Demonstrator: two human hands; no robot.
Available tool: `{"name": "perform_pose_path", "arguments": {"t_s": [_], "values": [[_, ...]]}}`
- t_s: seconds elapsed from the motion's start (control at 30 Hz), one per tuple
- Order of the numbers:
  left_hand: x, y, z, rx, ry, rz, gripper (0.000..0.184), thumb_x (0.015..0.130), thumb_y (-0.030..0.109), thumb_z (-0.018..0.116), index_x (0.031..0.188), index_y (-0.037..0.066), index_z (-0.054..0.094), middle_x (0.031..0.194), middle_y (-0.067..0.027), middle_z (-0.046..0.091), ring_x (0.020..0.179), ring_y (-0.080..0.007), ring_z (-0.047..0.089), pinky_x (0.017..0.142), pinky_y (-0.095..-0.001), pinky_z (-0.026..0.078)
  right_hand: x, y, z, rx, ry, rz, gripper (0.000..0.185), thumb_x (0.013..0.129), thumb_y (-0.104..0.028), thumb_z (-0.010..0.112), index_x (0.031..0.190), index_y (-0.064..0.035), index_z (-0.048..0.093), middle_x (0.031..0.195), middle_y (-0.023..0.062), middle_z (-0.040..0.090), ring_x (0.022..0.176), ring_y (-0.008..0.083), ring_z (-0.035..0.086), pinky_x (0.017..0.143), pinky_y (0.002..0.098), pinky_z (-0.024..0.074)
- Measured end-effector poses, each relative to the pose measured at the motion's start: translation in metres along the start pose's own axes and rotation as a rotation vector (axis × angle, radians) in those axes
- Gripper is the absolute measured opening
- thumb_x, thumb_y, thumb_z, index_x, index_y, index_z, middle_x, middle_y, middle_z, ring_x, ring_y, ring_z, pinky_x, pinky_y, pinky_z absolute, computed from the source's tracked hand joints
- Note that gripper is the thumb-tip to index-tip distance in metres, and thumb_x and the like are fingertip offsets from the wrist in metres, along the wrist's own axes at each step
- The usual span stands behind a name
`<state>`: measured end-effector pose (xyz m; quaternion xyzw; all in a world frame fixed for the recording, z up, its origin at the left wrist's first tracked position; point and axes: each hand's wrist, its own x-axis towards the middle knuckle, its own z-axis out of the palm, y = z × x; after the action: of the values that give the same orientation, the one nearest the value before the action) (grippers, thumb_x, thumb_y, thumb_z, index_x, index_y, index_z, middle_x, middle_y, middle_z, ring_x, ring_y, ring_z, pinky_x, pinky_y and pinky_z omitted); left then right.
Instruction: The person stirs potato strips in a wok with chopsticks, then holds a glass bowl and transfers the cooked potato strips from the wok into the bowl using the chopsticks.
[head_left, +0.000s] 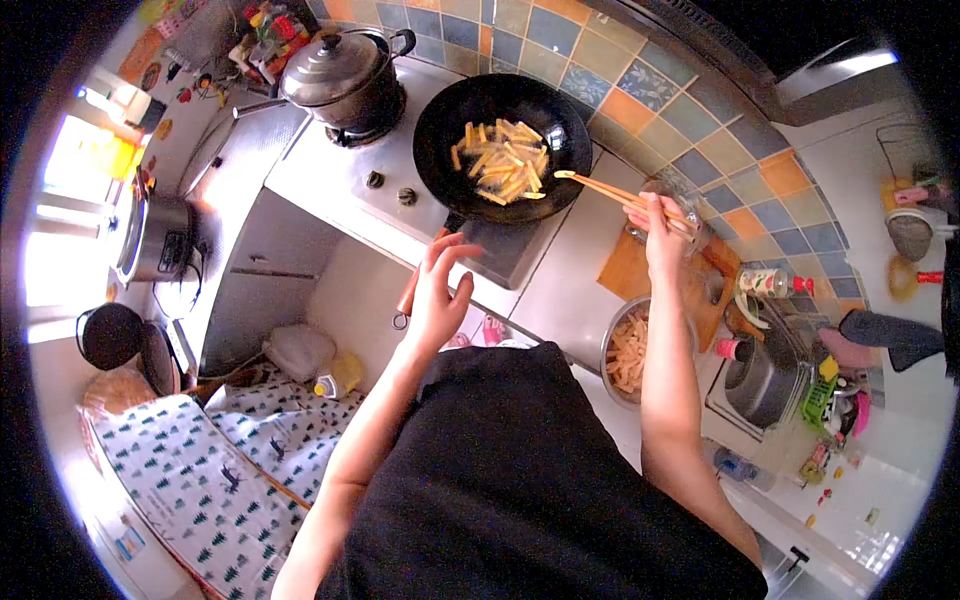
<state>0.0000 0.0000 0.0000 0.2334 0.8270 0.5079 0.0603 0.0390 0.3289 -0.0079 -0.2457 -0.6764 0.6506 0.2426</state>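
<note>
My right hand [660, 238] is closed around a pair of chopsticks [610, 192]. Their tips, where something small and pale yellow shows, point at the right rim of a black wok [440, 150] on the stove. Potato strips [505, 160], yellow and browned, lie in bubbling oil in the wok. My left hand [442, 290] hovers by the wok's brown handle [408, 295], fingers stretched and apart; whether it touches the handle I cannot tell. Under my right forearm stands a metal bowl [606, 365] full of pale potato strips [628, 350].
A lidded pot [340, 75] sits on the left burner. Right of the stove are a wooden cutting board [622, 268], a bottle with a red cap [765, 283] and a sink [770, 395]. A dark electric cooker [160, 235] stands at left, near a patterned cloth [170, 450].
</note>
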Motion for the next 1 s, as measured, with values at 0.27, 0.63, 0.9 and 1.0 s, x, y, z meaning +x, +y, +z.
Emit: {"name": "perform_pose_path", "arguments": {"t_s": [0.27,0.63,0.9,1.0], "values": [[-0.022,-0.016,-0.02,-0.079,-0.01,-0.029,0.031,0.076,-0.001,0.054,0.106,0.008,0.059,0.124,-0.0143,0.047,0.121,-0.0309,0.043,0.099,-0.0396,0.034,-0.021,0.005,0.017,0.004,0.078,0.026,0.029,0.094,-0.027,0.051,0.098,0.0018,0.057,0.089,0.0144,0.065,0.078,0.0229,0.068,0.069,0.0276,0.0551],[-0.034,-0.014,-0.002,-0.171,-0.115,0.02,0.031,0.076,-0.002,0.054,0.106,0.008,0.059,0.122,-0.0154,0.048,0.117,-0.0328,0.045,0.098,-0.0398,0.036,-0.063,-0.033,-0.01,0.267,0.157,0.203,0.036,0.092,-0.031,0.053,0.105,0.0031,0.055,0.099,0.0174,0.063,0.093,0.0276,0.065,0.081,0.0293,0.0534],[-0.036,0.01,0.033,-0.201,-0.214,0.057,0.031,0.076,-0.004,0.053,0.106,0.006,0.058,0.12,-0.0153,0.05,0.115,-0.0325,0.046,0.098,-0.0392,0.036,-0.09,-0.031,-0.113,0.423,0.31,0.231,0.035,0.093,-0.026,0.052,0.107,0.0062,0.053,0.106,0.0187,0.06,0.1,0.0299,0.061,0.084,0.0296,0.0535],[-0.033,0.025,0.061,-0.179,-0.244,0.086,0.031,0.076,-0.004,0.053,0.105,0.007,0.058,0.12,-0.0154,0.051,0.115,-0.0326,0.047,0.098,-0.039,0.036,-0.095,-0.022,-0.16,0.443,0.377,0.226,0.035,0.093,-0.026,0.052,0.106,0.0063,0.053,0.106,0.0191,0.06,0.1,0.0301,0.061,0.085,0.0306,0.0536]]}}
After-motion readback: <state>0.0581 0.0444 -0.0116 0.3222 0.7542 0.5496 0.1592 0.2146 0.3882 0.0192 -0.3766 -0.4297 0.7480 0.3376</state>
